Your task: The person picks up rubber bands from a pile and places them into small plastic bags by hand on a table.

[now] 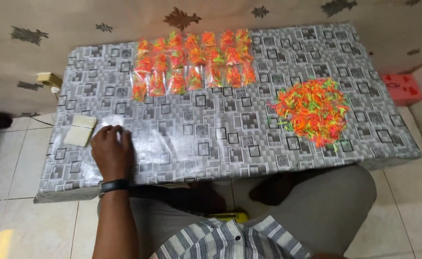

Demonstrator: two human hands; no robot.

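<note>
Head view: the left hand (111, 151) lies palm-down, fingers spread, flat on a stack of clear plastic bags (106, 121) at the table's (211, 139) left end, gripping nothing visible. A pale pad (80, 130) lies just beside it. Filled packets (192, 64) sit in rows; loose orange-green pieces (312, 110) are heaped right. The right hand is out of view.

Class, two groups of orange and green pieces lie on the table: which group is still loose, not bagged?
The heap at the table's right side: a loose pile. The others sit in small clear bags in rows at the far edge.
</note>
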